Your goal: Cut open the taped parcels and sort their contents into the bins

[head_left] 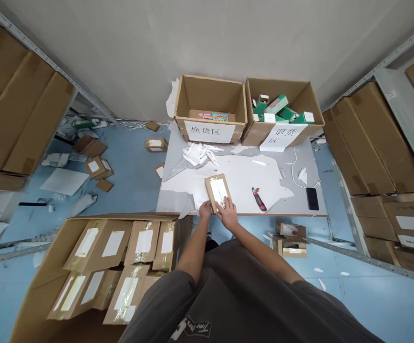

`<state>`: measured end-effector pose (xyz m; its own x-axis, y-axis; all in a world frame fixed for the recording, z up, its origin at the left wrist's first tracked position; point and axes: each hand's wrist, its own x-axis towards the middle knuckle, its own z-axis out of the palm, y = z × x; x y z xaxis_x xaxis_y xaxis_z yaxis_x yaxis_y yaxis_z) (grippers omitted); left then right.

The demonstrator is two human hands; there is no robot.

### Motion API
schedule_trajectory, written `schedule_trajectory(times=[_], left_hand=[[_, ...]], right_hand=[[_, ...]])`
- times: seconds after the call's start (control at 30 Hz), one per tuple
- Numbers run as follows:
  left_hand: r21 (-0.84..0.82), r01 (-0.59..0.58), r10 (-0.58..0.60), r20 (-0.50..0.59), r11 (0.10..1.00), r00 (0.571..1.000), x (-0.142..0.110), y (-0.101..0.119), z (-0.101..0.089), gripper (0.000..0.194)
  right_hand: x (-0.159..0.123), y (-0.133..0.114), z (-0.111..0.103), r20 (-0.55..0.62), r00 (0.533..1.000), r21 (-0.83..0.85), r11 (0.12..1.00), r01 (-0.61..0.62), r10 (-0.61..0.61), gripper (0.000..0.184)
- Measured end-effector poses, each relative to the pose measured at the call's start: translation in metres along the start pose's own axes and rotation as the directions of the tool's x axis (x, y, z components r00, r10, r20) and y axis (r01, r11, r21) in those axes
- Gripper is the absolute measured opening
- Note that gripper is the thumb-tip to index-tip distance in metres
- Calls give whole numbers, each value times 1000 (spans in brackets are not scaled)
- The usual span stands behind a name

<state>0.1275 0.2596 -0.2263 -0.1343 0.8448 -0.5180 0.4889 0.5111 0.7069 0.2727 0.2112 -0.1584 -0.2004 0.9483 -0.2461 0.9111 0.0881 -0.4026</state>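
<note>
A small brown cardboard box [214,184] with a white label and clear tape lies near the front edge of the table [293,205]. My left hand [205,210] is closed at its lower left corner, the fingertips partly hidden. Over the box's lower right part, my right hand [228,213] rests with its fingers spread across the label. To the right of the box lies a red and black utility knife [259,199]. Crumpled white paper [200,154] sits behind the box.
At the table's back stand two open cartons: the left carton [210,131] holds small colourful packs, the right carton [255,136] green boxes. A black phone [312,198] lies at right. A large carton [38,286] of parcels stands at lower left. Shelves [403,100] flank both sides.
</note>
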Motion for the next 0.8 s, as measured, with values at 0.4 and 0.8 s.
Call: schedule_trajectory(times=[0.4, 0.8], left_hand=[[412, -649, 493, 429, 639, 757, -40, 50, -55, 88], [576, -472, 341, 328, 667, 881, 33, 78, -85, 117]], right_hand=[[-11, 166, -41, -166, 766, 292, 773, -563, 621, 67], [12, 214, -32, 4, 780, 341, 732, -589, 626, 58]])
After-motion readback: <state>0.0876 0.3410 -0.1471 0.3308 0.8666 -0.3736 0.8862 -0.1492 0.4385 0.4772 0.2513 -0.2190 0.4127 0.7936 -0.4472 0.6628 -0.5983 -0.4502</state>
